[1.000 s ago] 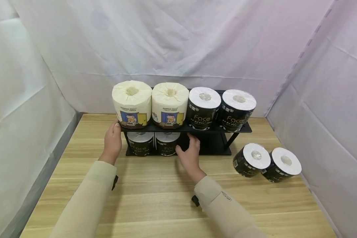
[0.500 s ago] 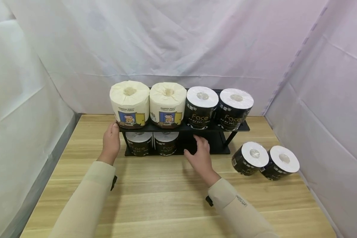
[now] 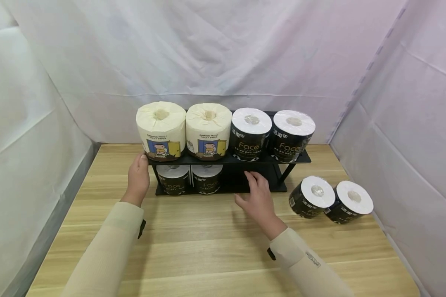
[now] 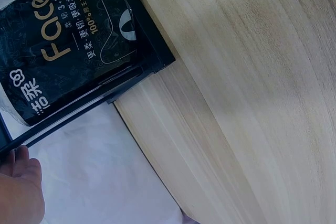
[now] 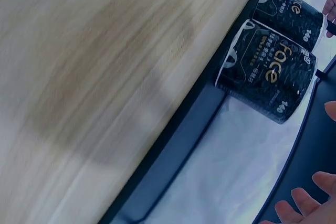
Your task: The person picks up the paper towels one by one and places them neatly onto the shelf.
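A black two-tier rack (image 3: 260, 163) holds several toilet paper rolls. My left hand (image 3: 138, 177) grips the upper tier's left front corner; in the left wrist view its curled fingers (image 4: 23, 166) lie against the black frame. My right hand (image 3: 260, 202), fingers loosely spread, hovers in front of the lower tier's right half and holds nothing. Just left of it, two black-wrapped rolls stand on the lower tier, the inner one (image 3: 207, 180) beside the outer one (image 3: 172, 181). On top are two cream-wrapped rolls (image 3: 209, 132) and two black-wrapped rolls (image 3: 250, 134).
Two more black-wrapped rolls, a nearer-left one (image 3: 312, 197) and one at the far right (image 3: 349, 202), stand side by side on the wooden table (image 3: 193, 255) right of the rack. White cloth (image 3: 215, 53) hangs behind and along both sides.
My right hand has drawn away from the inner lower roll, moving right and a little toward me. My left hand stays at the rack's corner. The view has shifted slightly.
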`<move>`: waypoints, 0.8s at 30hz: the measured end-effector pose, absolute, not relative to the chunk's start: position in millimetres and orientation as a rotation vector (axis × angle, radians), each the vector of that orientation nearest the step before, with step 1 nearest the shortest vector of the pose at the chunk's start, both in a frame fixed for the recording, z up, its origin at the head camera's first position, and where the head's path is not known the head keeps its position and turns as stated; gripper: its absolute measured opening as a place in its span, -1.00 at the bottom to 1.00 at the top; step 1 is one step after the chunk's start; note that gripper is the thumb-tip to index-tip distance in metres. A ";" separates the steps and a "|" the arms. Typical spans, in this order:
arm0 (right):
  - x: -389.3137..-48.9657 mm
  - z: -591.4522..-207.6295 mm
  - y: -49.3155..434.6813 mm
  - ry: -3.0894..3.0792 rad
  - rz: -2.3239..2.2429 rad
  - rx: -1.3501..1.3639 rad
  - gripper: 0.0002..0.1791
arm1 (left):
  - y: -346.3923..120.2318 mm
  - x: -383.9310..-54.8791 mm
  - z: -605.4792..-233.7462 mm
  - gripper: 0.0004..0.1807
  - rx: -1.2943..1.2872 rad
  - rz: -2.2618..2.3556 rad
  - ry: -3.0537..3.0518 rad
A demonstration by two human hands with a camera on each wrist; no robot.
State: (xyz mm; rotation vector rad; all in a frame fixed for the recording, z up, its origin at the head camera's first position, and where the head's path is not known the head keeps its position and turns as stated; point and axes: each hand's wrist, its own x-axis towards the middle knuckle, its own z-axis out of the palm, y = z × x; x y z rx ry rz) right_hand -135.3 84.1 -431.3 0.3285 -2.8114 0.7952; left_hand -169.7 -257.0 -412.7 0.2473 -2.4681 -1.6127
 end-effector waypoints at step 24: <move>-116.2 -433.7 136.2 -2.766 0.648 0.195 -0.16 | -257.3 -168.2 -409.9 -0.31 0.279 -1.599 -2.487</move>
